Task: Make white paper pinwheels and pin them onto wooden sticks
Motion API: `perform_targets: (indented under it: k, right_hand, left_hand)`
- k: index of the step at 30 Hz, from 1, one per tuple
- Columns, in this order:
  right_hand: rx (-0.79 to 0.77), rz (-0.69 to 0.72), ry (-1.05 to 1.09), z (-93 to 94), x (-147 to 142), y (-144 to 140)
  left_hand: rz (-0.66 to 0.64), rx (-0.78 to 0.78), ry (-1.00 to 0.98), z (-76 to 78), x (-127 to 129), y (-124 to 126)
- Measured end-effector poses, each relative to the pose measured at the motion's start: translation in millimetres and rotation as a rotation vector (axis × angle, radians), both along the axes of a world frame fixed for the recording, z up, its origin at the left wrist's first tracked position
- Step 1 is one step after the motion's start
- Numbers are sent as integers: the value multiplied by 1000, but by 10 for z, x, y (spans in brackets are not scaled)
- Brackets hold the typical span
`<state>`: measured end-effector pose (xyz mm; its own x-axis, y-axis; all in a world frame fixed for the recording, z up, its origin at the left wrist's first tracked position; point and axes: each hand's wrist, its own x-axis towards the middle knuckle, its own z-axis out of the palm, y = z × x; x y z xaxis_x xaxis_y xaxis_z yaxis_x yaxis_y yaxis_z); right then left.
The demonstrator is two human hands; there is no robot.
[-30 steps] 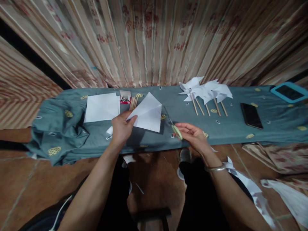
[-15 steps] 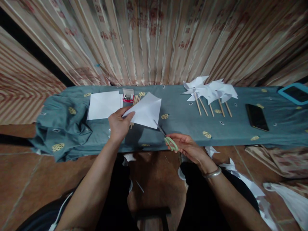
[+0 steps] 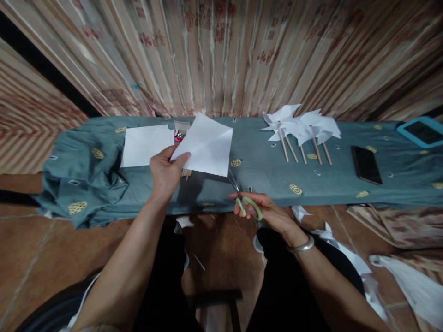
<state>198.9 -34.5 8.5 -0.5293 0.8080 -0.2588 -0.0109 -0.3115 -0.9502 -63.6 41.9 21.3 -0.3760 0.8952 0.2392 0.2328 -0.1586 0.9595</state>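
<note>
My left hand point(image 3: 165, 169) pinches the left corner of a square sheet of white paper point(image 3: 207, 145), held up above the cloth-covered bench. Faint crease lines show on the sheet. In my right hand point(image 3: 265, 212) is a pair of scissors point(image 3: 238, 190) with light green handles, fingers through the loops. The blades are spread a little, their tips close to the sheet's lower right corner; whether they touch it I cannot tell. Partly hidden under the sheet are several wooden sticks point(image 3: 186, 174) and a small red and white box point(image 3: 180, 130) of shiny metal pieces.
White paper sheets point(image 3: 145, 146) lie at the left of the green cloth point(image 3: 266, 177). To the right are several paper pinwheels point(image 3: 301, 124) on sticks, a dark phone point(image 3: 367, 164) and a blue-framed device point(image 3: 424, 132). Paper scraps point(image 3: 341, 246) litter the floor. A curtain point(image 3: 221, 60) hangs behind.
The sheet has turned and lifted in my left hand, now covering more of the sticks and box. The scissors have opened wider and stand more upright near the sheet's corner.
</note>
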Motion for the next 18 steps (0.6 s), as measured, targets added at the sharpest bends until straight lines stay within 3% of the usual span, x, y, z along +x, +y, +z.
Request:
perform_targets:
  k: [18]
  right_hand:
    - [26, 16, -53, 78, 41, -7]
  left_hand:
    - [-85, -66, 104, -10, 181, -60]
